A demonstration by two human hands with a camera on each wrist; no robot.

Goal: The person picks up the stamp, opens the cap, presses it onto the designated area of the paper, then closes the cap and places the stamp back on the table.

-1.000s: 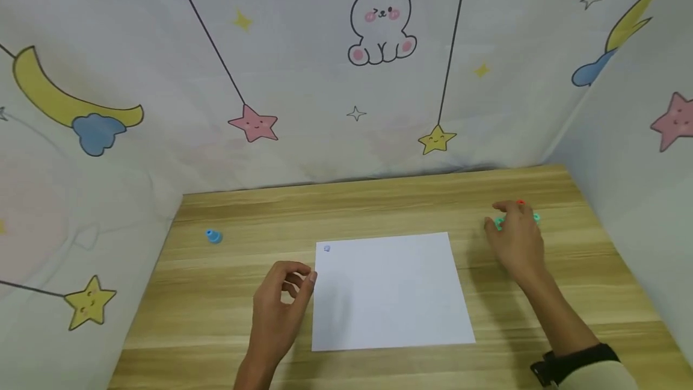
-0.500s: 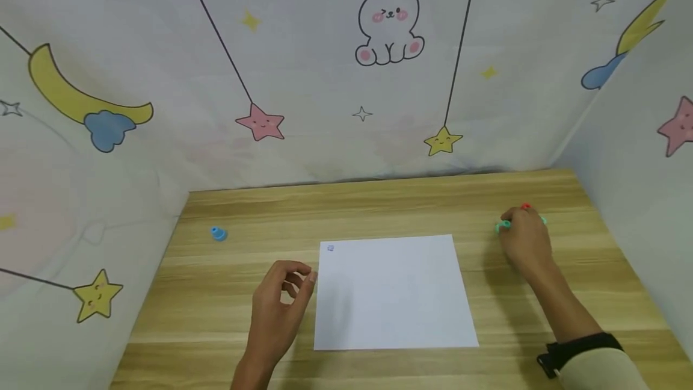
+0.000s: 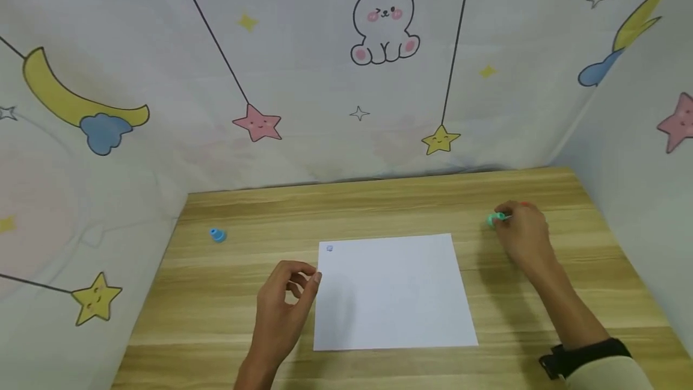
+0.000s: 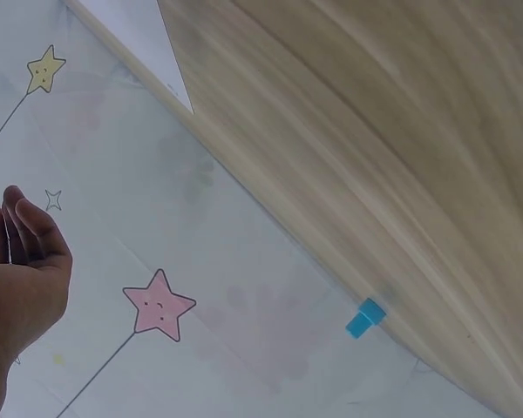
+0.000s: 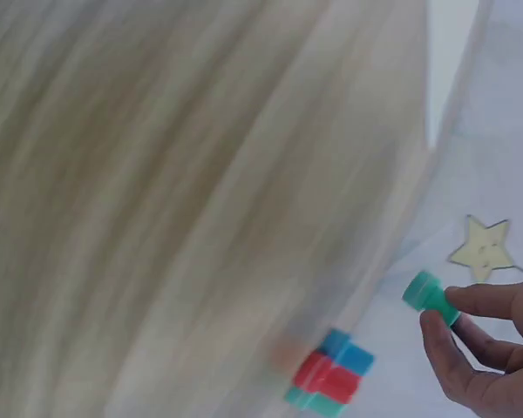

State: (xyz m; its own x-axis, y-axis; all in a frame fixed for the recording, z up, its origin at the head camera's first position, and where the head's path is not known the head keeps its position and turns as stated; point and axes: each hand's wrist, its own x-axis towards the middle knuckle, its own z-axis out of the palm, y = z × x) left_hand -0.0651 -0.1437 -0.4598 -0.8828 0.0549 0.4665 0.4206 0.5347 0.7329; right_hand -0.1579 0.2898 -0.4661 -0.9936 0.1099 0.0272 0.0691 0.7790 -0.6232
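My right hand [image 3: 525, 238] pinches a small green toy stamp [image 5: 429, 296] between thumb and fingers at the table's right. The right wrist view shows the stamp's wide end facing away from the fingers. Beyond it sit several blue, red and green stamps [image 5: 327, 376], mostly hidden behind the hand in the head view. My left hand [image 3: 284, 312] hovers by the left edge of a white sheet of paper [image 3: 395, 294], fingers loosely bent with nothing between them. A tiny bluish printed mark [image 3: 329, 248] shows in the sheet's top left corner.
A single blue stamp [image 3: 218, 235] stands at the far left of the wooden table [image 3: 178, 306]. A white cloth backdrop [image 3: 314, 77] printed with stars, a moon and a rabbit encloses the back and sides. A dark band [image 3: 587, 357] circles my right wrist.
My right hand has come down on the stamps and closed its fingers on a green one, which now sits slightly left and apart from the others. My left hand has hardly moved.
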